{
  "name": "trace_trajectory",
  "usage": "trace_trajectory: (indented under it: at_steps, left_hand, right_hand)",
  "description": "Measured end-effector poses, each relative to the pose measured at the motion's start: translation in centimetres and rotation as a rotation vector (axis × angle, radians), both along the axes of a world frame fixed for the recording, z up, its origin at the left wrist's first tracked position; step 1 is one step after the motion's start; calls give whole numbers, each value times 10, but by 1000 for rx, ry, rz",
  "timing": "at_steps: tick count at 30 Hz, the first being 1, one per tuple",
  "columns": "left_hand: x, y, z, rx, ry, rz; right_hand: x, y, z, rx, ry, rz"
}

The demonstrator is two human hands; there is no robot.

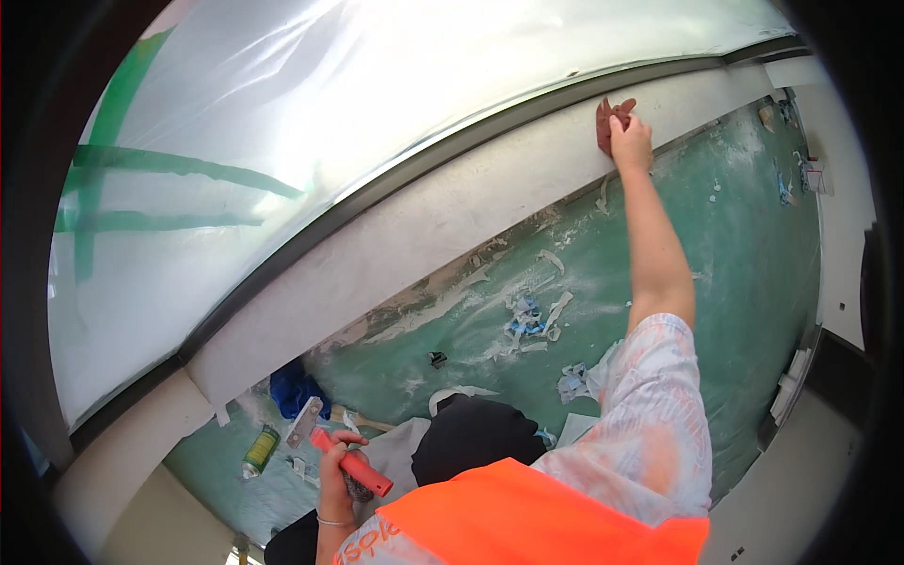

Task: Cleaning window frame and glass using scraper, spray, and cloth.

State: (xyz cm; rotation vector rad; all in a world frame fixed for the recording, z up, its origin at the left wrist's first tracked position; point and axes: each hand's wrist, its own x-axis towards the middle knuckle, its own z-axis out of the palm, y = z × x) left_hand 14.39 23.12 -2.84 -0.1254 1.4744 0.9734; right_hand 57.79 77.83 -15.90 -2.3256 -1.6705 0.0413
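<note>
My right hand (633,145) is stretched out to the pale wall band (452,205) below the window frame. It pinches a crumpled reddish-brown sheet (606,127), probably sandpaper, against that band. Low on the left, my left hand (335,470) grips a scraper by its red handle (366,474). The scraper's flat metal blade (304,422) points up and away from me, off the wall. A dark grey, rough-looking thing (357,489) shows under the handle; whether my left hand holds it too, I cannot tell.
Plastic film (438,78) with green tape (183,169) covers the window above the dark frame (438,162). Green sheeting (748,261) covers the floor, strewn with dust and torn scraps (530,318). A green-yellow can (260,452) lies near a blue bag-like item (293,392).
</note>
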Motion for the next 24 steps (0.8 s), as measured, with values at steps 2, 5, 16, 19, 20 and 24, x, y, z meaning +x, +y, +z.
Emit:
trace_trajectory:
  at_steps: [2,5,16,19,20,24]
  left_hand:
    - [-1,5,8,40,92,-15]
    - [-5,6,32,69,119,87]
    - [-24,-3,61,265,192,146]
    - [-29,-5,60,290,204,156]
    - [-30,-2,61,319,182,136]
    - [-48,-17,76,460,181,116]
  right_hand:
    - [-110,-94,-11,91,92,514]
    - [-206,-278,25,-368,674,1346]
    - [-179,-127,4,118,32,409]
    - [-299,-217,-8,169,-122,686]
    - [-338,-264,-11,137,-12,984]
    - [-416,-379,37,-1455,840,1759]
